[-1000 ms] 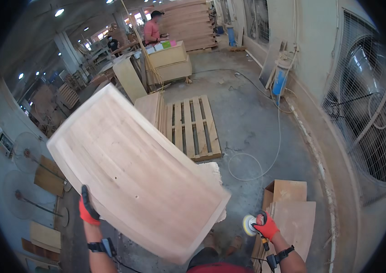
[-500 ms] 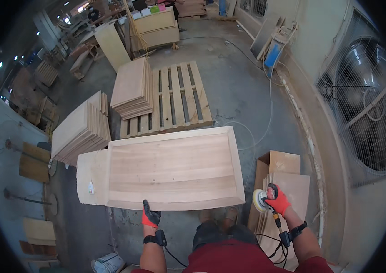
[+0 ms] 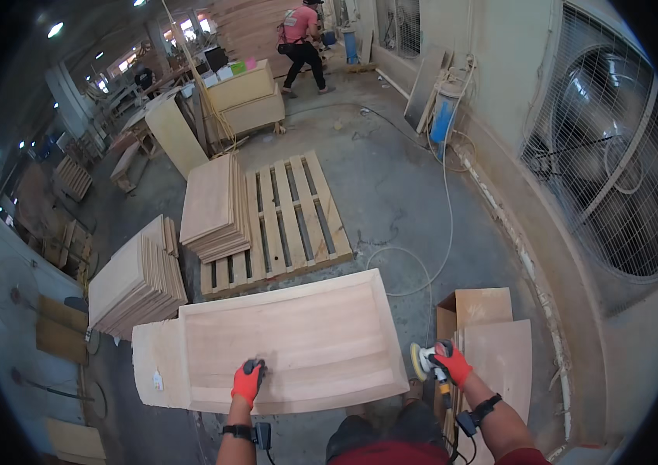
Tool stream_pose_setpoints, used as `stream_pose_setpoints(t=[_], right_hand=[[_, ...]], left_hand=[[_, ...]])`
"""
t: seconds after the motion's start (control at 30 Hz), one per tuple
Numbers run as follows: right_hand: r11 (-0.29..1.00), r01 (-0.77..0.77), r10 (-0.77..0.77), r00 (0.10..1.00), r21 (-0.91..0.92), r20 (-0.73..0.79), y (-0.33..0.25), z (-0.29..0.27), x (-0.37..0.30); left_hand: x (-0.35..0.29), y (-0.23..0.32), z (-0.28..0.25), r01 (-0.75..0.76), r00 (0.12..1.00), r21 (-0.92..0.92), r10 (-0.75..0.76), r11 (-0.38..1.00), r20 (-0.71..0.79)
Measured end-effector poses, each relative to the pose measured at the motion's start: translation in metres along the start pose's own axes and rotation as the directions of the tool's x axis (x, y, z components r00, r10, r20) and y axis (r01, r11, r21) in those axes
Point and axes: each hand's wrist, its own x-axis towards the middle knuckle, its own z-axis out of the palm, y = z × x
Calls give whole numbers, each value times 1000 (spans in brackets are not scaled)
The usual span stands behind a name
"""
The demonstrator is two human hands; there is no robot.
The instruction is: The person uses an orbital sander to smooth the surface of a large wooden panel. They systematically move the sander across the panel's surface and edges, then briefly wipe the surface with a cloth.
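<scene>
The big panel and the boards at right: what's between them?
In the head view: the sander, held in the right hand, with floor behind it.

a slatted wooden pallet [image 3: 330,211] lay on the grey floor [image 3: 391,186], a large fan [image 3: 608,155] sat behind mesh [image 3: 550,147] in the right wall [image 3: 499,77], a blue canister [image 3: 444,120] stood near that wall, a person [image 3: 298,27] in a pink top stood farther back

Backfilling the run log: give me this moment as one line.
left hand: over wooden panel, contact unclear | right hand: gripping sander beside panel | nearby: pallet, stacked boards
</scene>
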Motion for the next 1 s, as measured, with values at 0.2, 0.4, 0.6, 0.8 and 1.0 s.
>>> stream_pose_setpoints(t=[0.2,0.4,0.6,0.8,1.0], right_hand=[[929,-266,228,959,258,168,-23,41,54],[911,-270,223,958,312,179,29,45,85],[879,-318,235,937,354,259,-56,59,195],[932,-156,75,966,326,247,-77,63,263],[949,-257,205,943,183,261,-3,52,155]], left_hand=[[30,73,123,-225,937,726,349,650,-22],[34,76,212,-65,897,909,424,412,-128],[35,79,211,-72,914,896,389,438,-117],[39,83,210,-43,953,891,286,452,-98],[40,73,207,-53,932,896,343,440,-113]])
